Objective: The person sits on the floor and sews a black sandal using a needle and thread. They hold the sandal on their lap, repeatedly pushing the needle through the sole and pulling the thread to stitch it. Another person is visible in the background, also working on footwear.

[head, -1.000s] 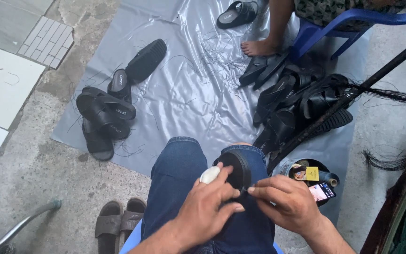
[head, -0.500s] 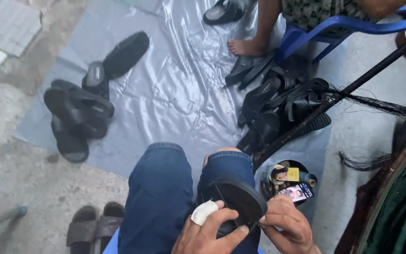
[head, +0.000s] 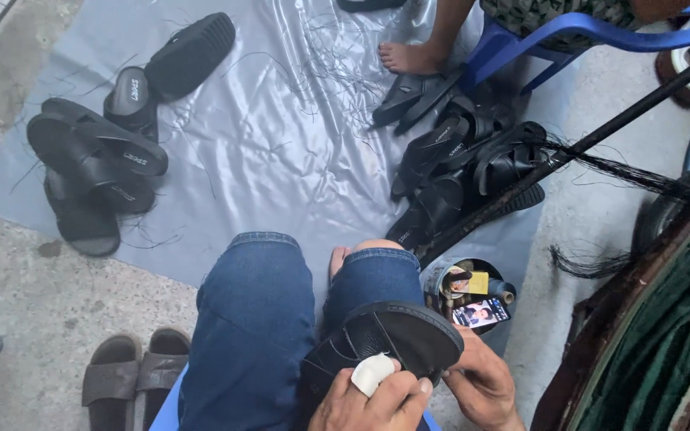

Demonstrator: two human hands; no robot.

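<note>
1. We hold a black sandal (head: 397,339) on our lap, resting against our right knee in blue jeans (head: 257,319), its sole turned up toward us.
2. Our left hand (head: 373,403) is closed over the near edge of the sandal, fingers curled around it; one finger wears a white wrapping (head: 371,373).
3. Our right hand (head: 481,387) grips the sandal from the right and underneath, fingers bent against its rim; what lies between them we cannot tell.
4. Just right of our knee stands a small round tin (head: 469,291) with small objects and a phone in it.
5. A grey plastic sheet (head: 281,144) covers the ground ahead, strewn with thin black trimmings.
6. A heap of black sandals (head: 89,168) lies on the sheet's left part; another pile (head: 465,172) sits on the right, by a dark rod (head: 592,140) that slants across it.
7. A second person's bare foot (head: 409,56) rests on the sheet at the top, beside a blue plastic chair (head: 569,32).
8. A pair of brown slippers (head: 133,375) sits on the concrete at our lower left.
</note>
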